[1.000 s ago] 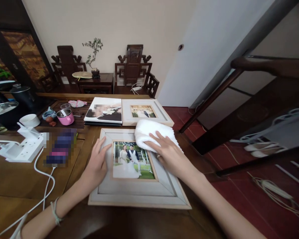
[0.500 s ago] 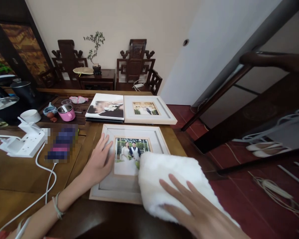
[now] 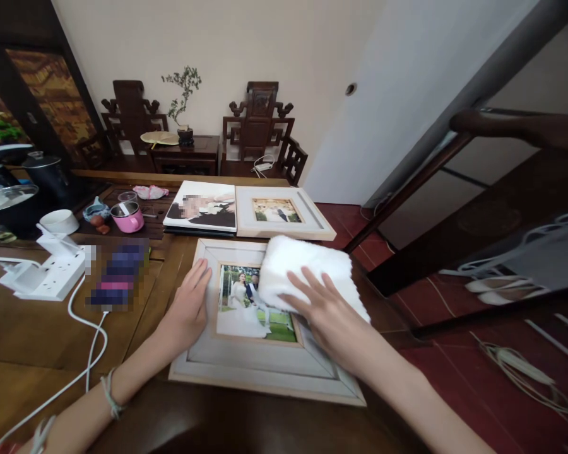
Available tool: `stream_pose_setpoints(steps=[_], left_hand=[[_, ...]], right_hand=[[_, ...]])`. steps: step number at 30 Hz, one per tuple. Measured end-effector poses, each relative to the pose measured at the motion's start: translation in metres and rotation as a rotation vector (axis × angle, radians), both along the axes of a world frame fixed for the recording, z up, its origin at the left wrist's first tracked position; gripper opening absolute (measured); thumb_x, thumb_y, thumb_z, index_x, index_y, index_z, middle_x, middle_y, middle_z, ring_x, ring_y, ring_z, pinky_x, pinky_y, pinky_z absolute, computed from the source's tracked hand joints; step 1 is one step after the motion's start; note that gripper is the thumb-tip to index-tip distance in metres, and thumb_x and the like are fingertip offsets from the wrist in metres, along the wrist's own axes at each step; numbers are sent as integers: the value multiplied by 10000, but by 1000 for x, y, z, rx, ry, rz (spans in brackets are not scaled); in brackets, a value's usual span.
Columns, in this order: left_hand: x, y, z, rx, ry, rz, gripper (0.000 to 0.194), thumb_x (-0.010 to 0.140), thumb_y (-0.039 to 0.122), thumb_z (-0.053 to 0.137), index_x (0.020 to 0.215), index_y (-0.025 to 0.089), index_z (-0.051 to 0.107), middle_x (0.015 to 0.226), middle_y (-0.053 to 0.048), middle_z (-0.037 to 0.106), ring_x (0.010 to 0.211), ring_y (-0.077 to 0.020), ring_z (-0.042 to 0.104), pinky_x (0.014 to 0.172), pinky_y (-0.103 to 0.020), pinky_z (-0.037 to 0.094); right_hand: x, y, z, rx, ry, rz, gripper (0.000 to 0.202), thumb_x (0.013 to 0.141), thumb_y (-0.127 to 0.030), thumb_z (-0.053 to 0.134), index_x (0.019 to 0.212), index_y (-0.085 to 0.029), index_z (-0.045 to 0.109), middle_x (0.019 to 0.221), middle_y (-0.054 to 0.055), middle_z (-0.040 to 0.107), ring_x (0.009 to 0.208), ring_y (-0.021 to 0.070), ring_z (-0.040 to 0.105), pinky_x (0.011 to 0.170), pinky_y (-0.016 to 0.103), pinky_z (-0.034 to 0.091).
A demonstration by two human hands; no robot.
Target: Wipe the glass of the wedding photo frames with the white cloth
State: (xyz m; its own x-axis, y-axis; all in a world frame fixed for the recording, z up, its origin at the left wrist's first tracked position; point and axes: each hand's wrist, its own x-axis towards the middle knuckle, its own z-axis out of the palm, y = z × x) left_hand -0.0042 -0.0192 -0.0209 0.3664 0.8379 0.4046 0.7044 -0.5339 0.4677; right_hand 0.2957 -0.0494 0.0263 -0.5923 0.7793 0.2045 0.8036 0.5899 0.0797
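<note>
One bare right hand (image 3: 324,309), open with fingers splayed, pressing down on a folded, fluffy white cloth (image 3: 307,258). Beneath that cloth, the far right part of a pale grey, wood-edged rectangular picture frame (image 3: 250,356), lying flat on a dark brown wooden worktop (image 3: 38,337), with an outdoor photo of a couple (image 3: 243,315) in the middle. Along the left border, a bare left hand (image 3: 187,312), open, fingers extended, seemingly steadying. Just shifted: cloth off the near right corner, covered half a second ago, and up to the far right. Lower right of the photo therefore in view again, upper right now hidden; by that, probably a back-and-forth rub along the right side. Just beyond, close to the cloth, a second pale grey wooden frame (image 3: 245,214), touching or apart hard to tell, likely leaving little room for a longer stroke that way. Beside it, a stack topped with a white-and-black photo panel (image 3: 203,217). Farther left, a shiny pink metal mug (image 3: 124,221), a white plastic power strip (image 3: 57,280), a blurred dark rectangular device (image 3: 116,277) and a thin white cable (image 3: 105,343) near the left forearm, a possible snag.
</note>
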Motion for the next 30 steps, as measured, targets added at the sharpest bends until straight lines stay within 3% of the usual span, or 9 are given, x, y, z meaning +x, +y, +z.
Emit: stream_pose_setpoints(steps=[5,8,12,15,18,20,24,27,30], left_hand=[[1,3,4,-35,6,6,493,946,100,325,1427,118,430,1553,-206,377,1492,-282,264,1200,-569,284],[3,3,10,-51,68,11,461,997,246,346,1411,73,448,1544,-224,387,1483,-309,280,1203,-556,284],[2,2,14,-48,119,-22,480,1012,300,336,1439,98,423,1542,-195,408,1492,-300,258,1200,-546,295],[0,2,12,-37,127,-39,470,1015,280,325,1446,117,417,1549,-184,402,1499,-296,237,1197,-548,300],[0,2,9,-32,126,-41,469,1013,270,320,1439,105,424,1542,-193,409,1497,-300,240,1197,-550,299],[0,3,7,-25,108,-29,463,1010,249,311,1431,104,436,1533,-194,421,1493,-295,256,1198,-547,299],[2,3,4,-14,45,13,471,994,204,322,1444,116,433,1530,-189,426,1484,-290,284,1202,-559,292],[2,3,3,-19,26,20,487,986,188,328,1460,116,417,1531,-188,425,1476,-292,300,1204,-561,292],[2,4,4,-28,38,12,490,981,186,335,1458,105,417,1531,-197,421,1475,-300,301,1203,-571,288]], right_hand=[[10,-85,3,-21,-16,272,610,755,-8,533,1285,-298,616,1429,155,545,1293,452,474,920,638,538],[1,-100,5,-37,10,269,642,731,6,525,1291,-300,601,1440,143,537,1316,426,459,950,609,535],[-13,-55,-2,17,57,85,712,631,59,467,1282,-198,600,1464,206,493,1351,472,382,991,703,445],[-13,2,-2,72,76,-106,684,707,67,447,1341,-164,562,1492,206,461,1389,442,343,1038,677,417],[-10,44,5,78,57,-125,649,744,77,447,1356,-108,557,1478,234,466,1396,445,337,1054,675,397],[-10,51,7,57,27,-77,648,741,97,452,1337,-117,587,1465,219,488,1395,436,346,1079,671,366],[-14,16,5,1,-40,41,638,711,102,494,1265,-170,658,1453,181,512,1390,431,354,1098,682,322],[-14,-36,10,-24,-64,178,537,745,21,563,1211,-214,689,1411,173,555,1305,467,457,991,694,449],[-17,-79,23,-87,-53,320,461,817,-63,567,1208,-282,674,1429,116,547,1278,430,500,945,624,531]])
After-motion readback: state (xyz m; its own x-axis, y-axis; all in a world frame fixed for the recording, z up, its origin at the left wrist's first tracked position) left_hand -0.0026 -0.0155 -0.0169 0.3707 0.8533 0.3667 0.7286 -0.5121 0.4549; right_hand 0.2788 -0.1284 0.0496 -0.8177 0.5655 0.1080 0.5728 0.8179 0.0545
